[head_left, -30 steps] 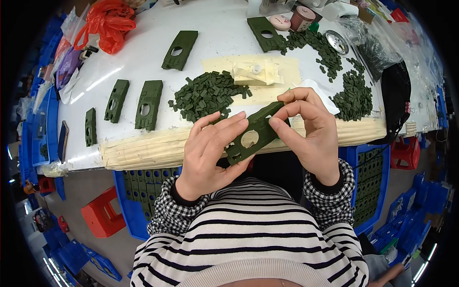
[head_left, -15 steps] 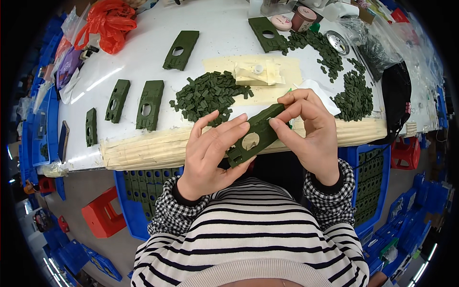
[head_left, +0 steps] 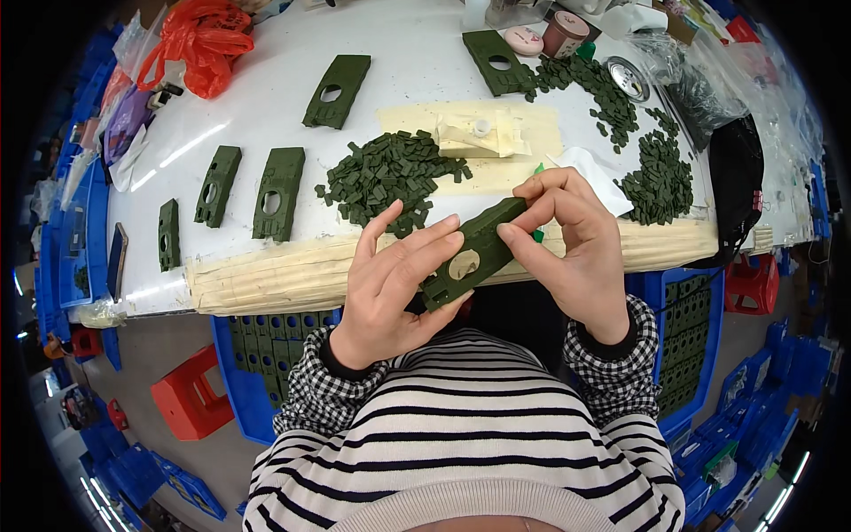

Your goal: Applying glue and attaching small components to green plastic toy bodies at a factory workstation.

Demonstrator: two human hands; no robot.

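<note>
A dark green plastic model hull [head_left: 483, 246] with a round hole is held slantwise over the table's near edge. My left hand [head_left: 390, 288] grips its lower left end, thumb beneath and fingers along the side. At the upper right end, my right hand [head_left: 576, 244] has thumb and forefinger pinched against the hull; any small part between them is hidden. Just beyond my left hand lies a heap of small dark green plastic pieces [head_left: 386, 177]. A white tub [head_left: 481, 129] wrapped in masking tape stands behind the hull.
More green hulls [head_left: 279, 195] lie spread over the white table [head_left: 257, 97]. Another heap of small pieces [head_left: 658, 182] is at right. A red plastic bag [head_left: 199, 49] sits far left. Blue crates [head_left: 253, 417] holding hulls stand below the table edge, beside a red stool [head_left: 191, 395].
Very little differs. The right fingertips have shifted slightly along the hull's upper end, and the hull has tilted a touch; both hands keep their hold.
</note>
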